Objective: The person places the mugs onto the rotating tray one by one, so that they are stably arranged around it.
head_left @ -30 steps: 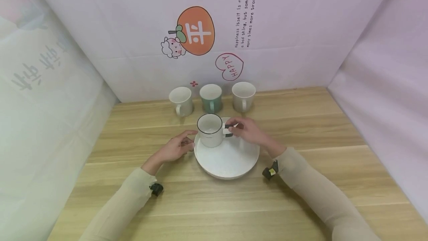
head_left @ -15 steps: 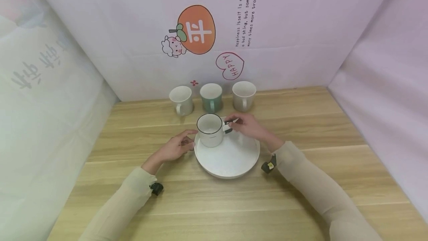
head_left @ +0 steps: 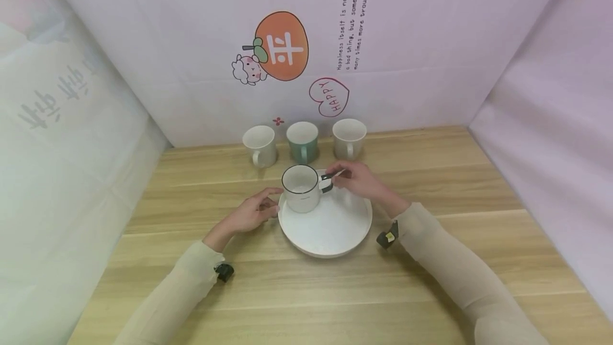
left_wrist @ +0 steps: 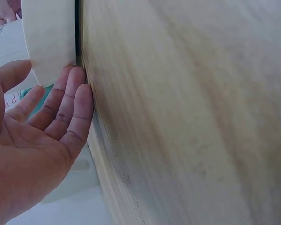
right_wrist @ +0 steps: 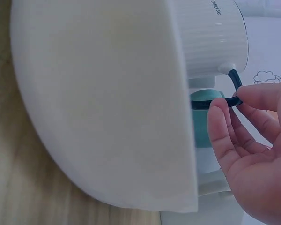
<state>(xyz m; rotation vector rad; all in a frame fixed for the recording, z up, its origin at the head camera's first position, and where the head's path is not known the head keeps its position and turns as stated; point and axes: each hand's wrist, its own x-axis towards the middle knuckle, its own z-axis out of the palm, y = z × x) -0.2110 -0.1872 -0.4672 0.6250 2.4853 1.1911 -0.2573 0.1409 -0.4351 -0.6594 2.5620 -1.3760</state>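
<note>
A white mug point(head_left: 301, 198) with a dark rim and a black-and-white handle stands upright at the left rear of a thick, round white platform point(head_left: 325, 230). My right hand point(head_left: 356, 179) pinches the handle between thumb and fingers; the black part of the handle point(right_wrist: 236, 80) shows at the fingertips in the right wrist view. On the left, my left hand point(head_left: 251, 212) has its fingers loosely bent, with the fingertips right at the platform's side. In the left wrist view, the fingers of the left hand point(left_wrist: 47, 124) lie against the platform's edge point(left_wrist: 50, 42), palm facing it.
Behind the platform stand a white cup point(head_left: 261, 148), a teal cup point(head_left: 303, 145) and another white cup point(head_left: 348, 142), lined up near the back wall. A printed cloth point(head_left: 407, 95) hangs behind the wooden table point(head_left: 306, 302), with pale cloth on both sides.
The right hand has shifted slightly away from me, and the mug's handle has turned a little toward the back with it. The left hand has stayed at the platform's side.
</note>
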